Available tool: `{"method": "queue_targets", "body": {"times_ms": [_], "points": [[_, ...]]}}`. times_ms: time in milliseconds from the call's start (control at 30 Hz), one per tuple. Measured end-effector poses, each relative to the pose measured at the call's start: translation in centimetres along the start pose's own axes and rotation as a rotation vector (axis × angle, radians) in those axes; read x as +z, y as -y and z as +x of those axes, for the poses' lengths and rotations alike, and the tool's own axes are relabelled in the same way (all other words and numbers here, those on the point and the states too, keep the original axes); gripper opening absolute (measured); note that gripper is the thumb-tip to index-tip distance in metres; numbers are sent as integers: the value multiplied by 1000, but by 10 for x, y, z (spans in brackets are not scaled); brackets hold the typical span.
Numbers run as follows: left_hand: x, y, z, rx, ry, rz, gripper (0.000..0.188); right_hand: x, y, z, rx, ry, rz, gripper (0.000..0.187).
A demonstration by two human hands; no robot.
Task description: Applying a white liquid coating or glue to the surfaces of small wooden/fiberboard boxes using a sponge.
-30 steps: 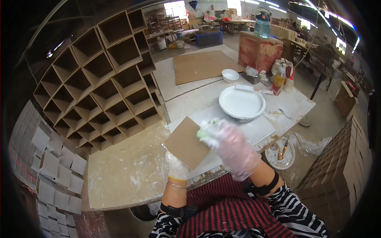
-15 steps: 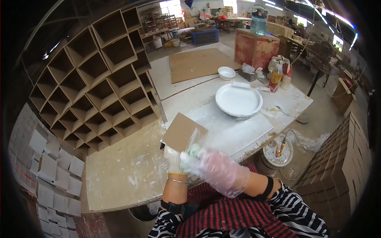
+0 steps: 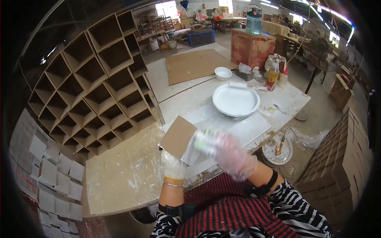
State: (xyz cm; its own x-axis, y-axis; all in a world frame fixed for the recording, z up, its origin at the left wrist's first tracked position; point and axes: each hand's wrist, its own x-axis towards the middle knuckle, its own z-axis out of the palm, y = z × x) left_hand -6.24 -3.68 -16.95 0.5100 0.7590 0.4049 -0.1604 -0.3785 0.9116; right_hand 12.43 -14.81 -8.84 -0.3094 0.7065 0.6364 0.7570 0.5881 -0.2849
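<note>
A small brown fiberboard box (image 3: 177,137) is held tilted over the near edge of the table. My left hand (image 3: 173,166), in a white knit glove, grips it from below; most of the fingers are hidden behind it. My right hand (image 3: 231,152) wears a clear plastic glove and is closed beside the box's right side, which has whitish wet streaks. Motion smears its fingers and the pale white-green thing at them, so its kind is unclear. Beyond the hands stands a wide basin (image 3: 235,99) of white paint, a white roller (image 3: 238,85) lying across its far rim.
Stacked brown open boxes (image 3: 93,85) rise at the left of the table (image 3: 119,182). A brown board (image 3: 198,65), a white bowl (image 3: 223,73) and a bottle (image 3: 272,78) lie farther back. A bucket (image 3: 278,152) stands below the right edge, near more stacked boxes (image 3: 331,158).
My right hand has moved right and slightly up, away from my left wrist. The box has turned, so its whitish right side shows more. My left hand keeps its hold.
</note>
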Motion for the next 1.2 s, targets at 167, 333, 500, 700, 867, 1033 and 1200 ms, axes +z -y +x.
{"method": "queue_targets", "body": {"times_ms": [167, 333, 500, 700, 867, 1033, 1200], "points": [[5, -18, 2, -128, 29, -1209, 47, 4, -6, -3, -116, -43, -278, 41], [-1, 10, -2, 66, -55, 245, 47, 6, 5, -8, 52, 28, -45, 37], [-7, 27, -5, 18, -131, -104, 47, -16, -16, 2, 351, -54, -150, 33], [-12, 8, -5, -57, 61, -960, 51, -27, 17, 4, -182, 87, -190, 34], [-5, -7, -8, -23, 128, -1186, 50, -16, -12, 0, -104, -61, -371, 30], [-5, -17, -9, -27, 83, -710, 48, -22, 23, 3, -33, -39, -158, 31], [-8, -9, -9, -27, 127, -1018, 48, -22, 14, 2, -225, 119, -194, 29]]}}
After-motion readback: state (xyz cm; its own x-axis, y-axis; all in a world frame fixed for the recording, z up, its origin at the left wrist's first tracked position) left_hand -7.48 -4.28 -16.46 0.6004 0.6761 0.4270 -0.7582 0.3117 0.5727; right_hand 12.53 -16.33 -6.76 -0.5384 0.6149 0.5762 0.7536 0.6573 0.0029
